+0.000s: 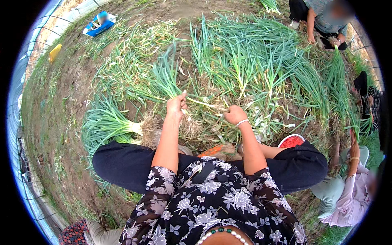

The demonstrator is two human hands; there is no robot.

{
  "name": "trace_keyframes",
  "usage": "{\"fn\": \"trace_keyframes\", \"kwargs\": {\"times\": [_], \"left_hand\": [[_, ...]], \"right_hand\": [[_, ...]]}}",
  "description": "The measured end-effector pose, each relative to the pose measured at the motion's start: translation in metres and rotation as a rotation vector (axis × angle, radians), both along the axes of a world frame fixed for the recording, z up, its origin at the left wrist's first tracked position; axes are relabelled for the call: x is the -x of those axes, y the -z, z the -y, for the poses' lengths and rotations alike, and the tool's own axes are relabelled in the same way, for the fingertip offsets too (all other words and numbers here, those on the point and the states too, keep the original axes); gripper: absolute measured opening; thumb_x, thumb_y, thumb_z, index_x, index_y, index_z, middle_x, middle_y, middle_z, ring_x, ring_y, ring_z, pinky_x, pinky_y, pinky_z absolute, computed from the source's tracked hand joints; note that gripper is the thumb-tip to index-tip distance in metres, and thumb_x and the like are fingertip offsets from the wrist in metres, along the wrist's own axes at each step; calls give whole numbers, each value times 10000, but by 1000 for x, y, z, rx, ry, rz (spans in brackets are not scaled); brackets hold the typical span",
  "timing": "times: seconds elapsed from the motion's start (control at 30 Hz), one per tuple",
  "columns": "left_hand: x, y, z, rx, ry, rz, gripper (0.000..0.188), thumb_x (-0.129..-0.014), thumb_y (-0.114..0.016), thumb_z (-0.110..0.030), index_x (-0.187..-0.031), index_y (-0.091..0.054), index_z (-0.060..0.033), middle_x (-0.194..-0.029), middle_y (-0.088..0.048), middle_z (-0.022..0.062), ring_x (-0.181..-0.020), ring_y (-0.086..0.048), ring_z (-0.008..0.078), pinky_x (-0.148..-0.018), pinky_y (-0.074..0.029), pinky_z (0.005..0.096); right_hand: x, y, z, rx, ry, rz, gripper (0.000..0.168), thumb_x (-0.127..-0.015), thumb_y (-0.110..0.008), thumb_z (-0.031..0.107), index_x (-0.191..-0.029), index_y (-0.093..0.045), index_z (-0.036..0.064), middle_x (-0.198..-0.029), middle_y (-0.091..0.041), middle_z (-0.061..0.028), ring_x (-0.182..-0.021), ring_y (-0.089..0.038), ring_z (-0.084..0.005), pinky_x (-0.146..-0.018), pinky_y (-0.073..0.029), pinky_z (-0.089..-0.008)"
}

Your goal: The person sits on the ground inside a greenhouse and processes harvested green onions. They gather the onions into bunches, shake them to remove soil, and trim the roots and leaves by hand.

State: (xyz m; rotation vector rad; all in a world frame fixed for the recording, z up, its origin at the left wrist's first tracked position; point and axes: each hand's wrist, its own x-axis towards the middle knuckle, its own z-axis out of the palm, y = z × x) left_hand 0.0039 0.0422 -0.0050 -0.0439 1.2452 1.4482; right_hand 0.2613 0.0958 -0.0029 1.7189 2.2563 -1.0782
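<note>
My left hand is closed around a bunch of green onions, leaves pointing away from me and pale roots hanging below the fist. A single thin stalk stretches from beside that fist to my right hand, whose fingers pinch its root end. Left of my left forearm, bundled green onions lie on the ground, their tangled roots toward me. A white bowl with red strands stands by my right knee.
Loose green onions cover the ground ahead and right. Stripped leaves litter the soil. A blue container and a yellow object lie far left. Co-workers sit at upper right and right; another person is behind left.
</note>
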Motion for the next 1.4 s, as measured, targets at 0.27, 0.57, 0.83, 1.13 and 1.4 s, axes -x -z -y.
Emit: {"fn": "trace_keyframes", "kwargs": {"times": [0.27, 0.57, 0.83, 1.13, 1.4], "left_hand": [[47, -21, -4, -128, -67, -34, 138, -857, -647, -132, -861, -550, -34, -606, -418, -31, -433, -298, 41, -376, -225, 196], [-12, 4, -4, -235, -5, 293, 213, -880, -626, -184, -923, -565, 15, -682, -457, 10, -534, -396, 88, -453, -359, 229], [-22, 15, -4, -114, -35, 370, 225, -929, -524, -159, -1054, -452, 14, -972, -597, 165, -962, -610, 313, -861, -510, 483], [-40, 25, -8, -56, 19, 401, 305, -924, -550, -237, -1036, -465, 34, -931, -592, 165, -910, -614, 330, -796, -536, 440], [-43, 9, -4, 31, -101, 27, 209, -908, -569, -200, -966, -500, -10, -669, -531, 78, -592, -591, 247, -554, -534, 408]], "right_hand": [[-63, 12, -5, -73, 156, 252, 510, -780, -629, 368, -1150, -578, 20, -1049, -609, -256, -1005, -578, -398, -885, -461, -428], [56, -17, 36, -73, 172, -580, 345, -887, -517, 326, -952, -598, -3, -836, -617, -248, -815, -593, -408, -740, -452, -466], [36, -26, 28, -282, -120, -177, 378, -753, -560, 228, -1052, -532, -1, -1057, -568, -210, -910, -579, -392, -798, -473, -463], [76, -26, 59, -371, -62, -355, 378, -744, -614, 225, -1059, -536, 29, -970, -603, -210, -785, -610, -379, -679, -494, -454], [52, -8, 40, -150, -1, -463, 370, -766, -649, 285, -1008, -582, 14, -881, -649, -162, -808, -629, -297, -748, -490, -397]]}}
